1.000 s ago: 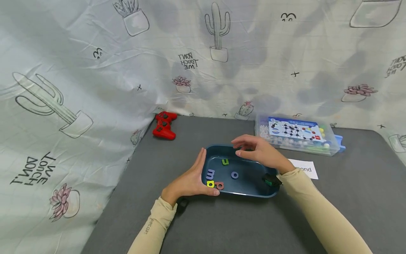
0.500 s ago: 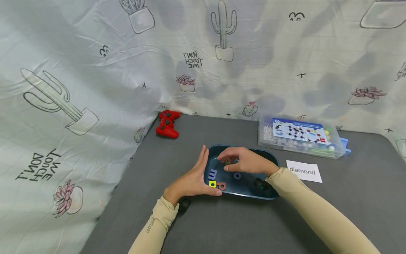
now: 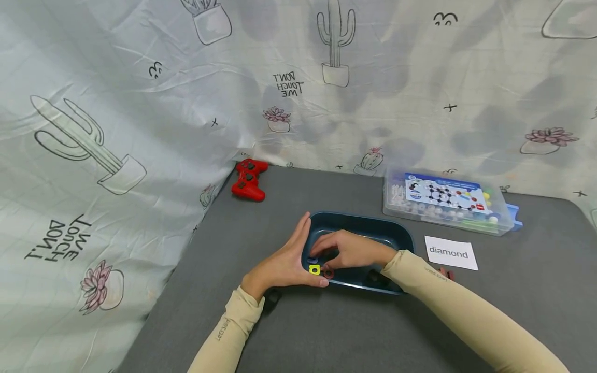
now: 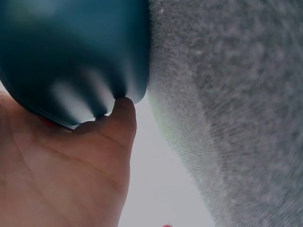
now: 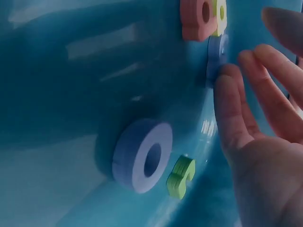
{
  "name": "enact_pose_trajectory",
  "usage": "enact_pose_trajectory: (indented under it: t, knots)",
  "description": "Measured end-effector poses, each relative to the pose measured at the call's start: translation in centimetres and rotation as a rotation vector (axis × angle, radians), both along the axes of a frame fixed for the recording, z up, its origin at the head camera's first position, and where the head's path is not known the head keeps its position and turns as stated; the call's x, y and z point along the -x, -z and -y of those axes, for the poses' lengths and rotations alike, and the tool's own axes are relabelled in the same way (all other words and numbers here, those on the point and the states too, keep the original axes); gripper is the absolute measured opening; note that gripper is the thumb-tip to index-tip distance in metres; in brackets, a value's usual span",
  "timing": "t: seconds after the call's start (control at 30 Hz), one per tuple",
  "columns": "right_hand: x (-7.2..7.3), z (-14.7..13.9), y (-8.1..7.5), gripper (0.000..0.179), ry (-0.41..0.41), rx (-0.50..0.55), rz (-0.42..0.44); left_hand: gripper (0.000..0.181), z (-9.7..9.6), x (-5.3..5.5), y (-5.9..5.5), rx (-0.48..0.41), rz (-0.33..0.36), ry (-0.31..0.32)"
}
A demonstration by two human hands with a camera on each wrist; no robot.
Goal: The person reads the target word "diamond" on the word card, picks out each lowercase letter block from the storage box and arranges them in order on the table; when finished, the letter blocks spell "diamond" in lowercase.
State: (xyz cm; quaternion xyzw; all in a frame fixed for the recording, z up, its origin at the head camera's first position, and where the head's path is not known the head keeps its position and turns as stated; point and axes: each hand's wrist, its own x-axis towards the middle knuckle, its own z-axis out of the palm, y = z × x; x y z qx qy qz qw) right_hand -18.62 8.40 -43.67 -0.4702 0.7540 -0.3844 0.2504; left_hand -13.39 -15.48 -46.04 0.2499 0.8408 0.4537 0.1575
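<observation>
Close together, a left hand point(image 3: 282, 267), fingers straight, braces the left end of a tray point(image 3: 368, 219) while a right hand point(image 3: 352, 249), fingers loosely spread, reaches to a purple letter point(image 5: 215, 59) within that end. Right of the tray lies a card point(image 3: 450, 253).

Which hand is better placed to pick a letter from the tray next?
Probably the right hand: its fingertips are inside the tray, at the purple letter. The left hand rests against the tray's edge.

place: curtained work corner, wider room type unclear | cactus-print fabric curtain point(image 3: 196, 93): behind and left of gray table point(image 3: 364, 331)
</observation>
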Motion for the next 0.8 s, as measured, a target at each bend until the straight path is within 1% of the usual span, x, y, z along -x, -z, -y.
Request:
enact_pose_trajectory:
  t: [0.1,0.2,0.3,0.5,0.63,0.8]
  knots:
    - [-0.1,0.2,0.1,0.037,0.0,-0.008,0.018,0.137,0.0,0.1,0.0,0.004,-0.001,0.006]
    - [-0.1,0.5,0.2,0.036,-0.02,-0.014,0.015,0.137,0.0,0.1,-0.1,0.014,-0.002,0.006]
    - [-0.1,0.9,0.5,0.035,-0.051,-0.016,-0.019,0.138,0.1,0.1,-0.1,0.019,-0.005,0.012]
    - [-0.3,1.5,0.7,0.03,-0.086,-0.017,-0.131,0.138,0.1,0.2,-0.1,0.026,-0.01,0.025]
    - [-0.5,1.7,0.8,0.03,-0.063,-0.051,-0.182,0.138,0.1,0.2,-0.1,0.03,-0.001,0.019]
    - [-0.6,1.8,0.7,0.033,-0.022,-0.11,-0.202,0.135,0.1,0.3,0.1,0.024,0.012,0.012]
